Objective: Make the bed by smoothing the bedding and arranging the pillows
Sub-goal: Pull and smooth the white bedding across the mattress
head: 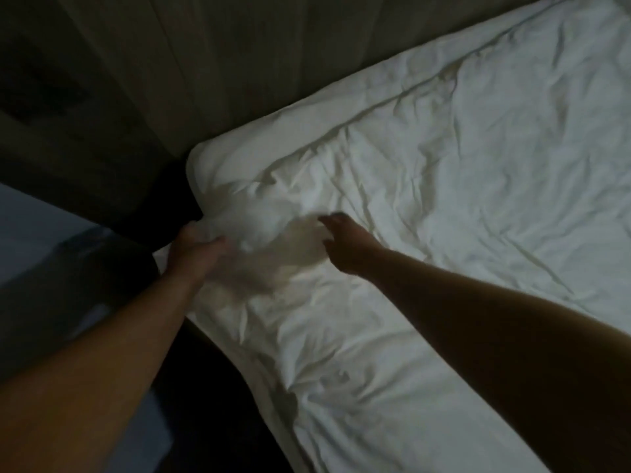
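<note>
Left hand [194, 247] gripping rumpled white duvet [444, 199] corner, right hand [345, 244] hovering

No words, numbers or signs can be read anywhere here; the room is dim and the picture is blurry.

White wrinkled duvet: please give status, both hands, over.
Left hand grips white wrinkled duvet at corner. Right hand open near bunch, contact unclear. No obstacle seen.

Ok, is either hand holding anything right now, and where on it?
The left hand grips the bedding at its bunched corner. The right hand holds nothing, reaching open over the bedding.
</note>
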Motion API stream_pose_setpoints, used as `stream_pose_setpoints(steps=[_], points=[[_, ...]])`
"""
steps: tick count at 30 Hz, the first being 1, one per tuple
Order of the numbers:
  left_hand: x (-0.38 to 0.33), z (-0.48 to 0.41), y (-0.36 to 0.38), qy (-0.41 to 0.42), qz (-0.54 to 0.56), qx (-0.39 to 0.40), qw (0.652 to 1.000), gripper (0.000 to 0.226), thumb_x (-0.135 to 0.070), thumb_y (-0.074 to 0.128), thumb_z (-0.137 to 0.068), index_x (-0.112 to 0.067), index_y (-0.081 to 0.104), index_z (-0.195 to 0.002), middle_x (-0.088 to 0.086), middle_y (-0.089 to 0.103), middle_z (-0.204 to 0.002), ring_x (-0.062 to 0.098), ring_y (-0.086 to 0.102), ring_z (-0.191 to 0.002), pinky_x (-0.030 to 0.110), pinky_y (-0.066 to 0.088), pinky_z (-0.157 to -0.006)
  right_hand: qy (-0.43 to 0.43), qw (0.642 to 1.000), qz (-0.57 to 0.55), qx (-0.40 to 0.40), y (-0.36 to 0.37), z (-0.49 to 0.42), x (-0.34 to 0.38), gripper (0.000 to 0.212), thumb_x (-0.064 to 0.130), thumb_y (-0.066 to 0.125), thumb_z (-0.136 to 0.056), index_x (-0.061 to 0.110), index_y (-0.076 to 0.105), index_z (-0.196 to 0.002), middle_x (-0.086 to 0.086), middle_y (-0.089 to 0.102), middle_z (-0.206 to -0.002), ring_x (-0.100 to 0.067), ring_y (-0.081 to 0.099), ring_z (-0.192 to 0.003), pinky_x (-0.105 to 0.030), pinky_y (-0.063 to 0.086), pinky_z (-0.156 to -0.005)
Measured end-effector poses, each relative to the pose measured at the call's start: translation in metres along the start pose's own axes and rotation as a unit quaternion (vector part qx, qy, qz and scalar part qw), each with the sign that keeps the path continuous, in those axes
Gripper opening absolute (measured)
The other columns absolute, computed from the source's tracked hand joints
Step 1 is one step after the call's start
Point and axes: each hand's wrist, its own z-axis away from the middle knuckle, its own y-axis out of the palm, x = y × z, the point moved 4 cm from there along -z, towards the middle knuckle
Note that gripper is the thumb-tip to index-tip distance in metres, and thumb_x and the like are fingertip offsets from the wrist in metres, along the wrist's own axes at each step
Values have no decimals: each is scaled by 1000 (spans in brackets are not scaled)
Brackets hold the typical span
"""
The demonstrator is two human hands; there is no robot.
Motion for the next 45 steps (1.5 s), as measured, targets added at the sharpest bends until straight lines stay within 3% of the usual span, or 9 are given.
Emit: stream_pose_setpoints(steps=[4, 9, 14, 19, 30, 35, 38, 42, 45], points=[[-35, -27, 38, 60, -71, 107, 990, 84, -53, 78, -63, -30, 44, -136, -3, 57, -124, 12, 62, -94, 33, 53, -76, -20, 999, 24, -32, -37, -81, 14, 68, 35, 48, -97, 40, 6, -151, 2, -7, -162, -31, 37, -138, -38, 39, -103], [-22, -46, 38, 75, -275, 40, 958, 79, -63, 69, -73, -14, 49, -132, 14, 54, -134, 33, 53, -122, 41, 47, -98, 5, 995, 95, 35, -42, -144, 13, 103, 73, 63, -71, 44, 3, -150, -8, -3, -160, -39, 24, -142, -46, 32, -112], [-39, -47, 23, 139, -214, -73, 964, 35, -49, 67, -80, -19, 60, -98, 12, 64, -105, 35, 61, -98, 38, 49, -80, -19, 994, 75, -79, -38, -157, 16, 52, 66, 65, -73, 25, 63, -106, -6, 57, -115, -28, 58, -106, -26, 40, -77], [-88, -58, 4, 159, -169, -128, 964, 41, -37, 71, -82, -10, 60, -111, 15, 63, -113, 37, 60, -101, 38, 45, -79, -32, 975, -43, -216, -75, -157, 47, 43, 52, 75, -69, 24, 42, -64, 2, 49, -78, -29, 56, -80, -28, 31, -67], [-154, -99, -32, 234, -206, -258, 914, 39, -33, 74, -80, -5, 61, -105, 22, 64, -111, 40, 60, -103, 41, 47, -80, -87, 947, -69, -301, -126, -202, 97, 39, 50, 69, -73, 22, 71, -100, -10, 64, -105, -30, 59, -99, -35, 45, -89], [-112, -126, 9, 152, -233, -199, 940, 41, -26, 64, -89, -4, 54, -122, 22, 52, -129, 40, 52, -117, 45, 44, -96, -78, 980, -89, -161, -81, -221, 59, 43, 38, 71, -80, 19, 54, -115, -11, 33, -143, -32, 53, -114, -29, 44, -88], [-97, -129, 14, 148, -240, -179, 942, 66, -36, 66, -87, -13, 37, -141, 19, 32, -146, 42, 45, -123, 46, 41, -99, -87, 991, -50, -92, -66, -218, 36, 83, 38, 74, -78, 34, 27, -147, -4, -11, -160, -32, 43, -133, -34, 40, -105], [-68, -88, 47, 263, -338, -161, 889, 90, -69, 46, -80, -20, 20, -151, 11, 10, -161, 37, 18, -144, 54, 25, -111, -70, 963, 81, -246, -60, -191, 6, 79, 55, 52, -84, 24, 21, -150, -8, 4, -161, -35, 21, -143, -43, 21, -116], [-41, -84, 70, 215, -455, -68, 861, 92, -80, 26, -80, -25, 9, -153, 4, 3, -162, 29, 0, -148, 55, 4, -116, -8, 972, 146, -184, -36, -171, -20, 71, 58, 27, -92, 20, 19, -151, -10, 10, -161, -28, 7, -148, -46, 5, -119]])
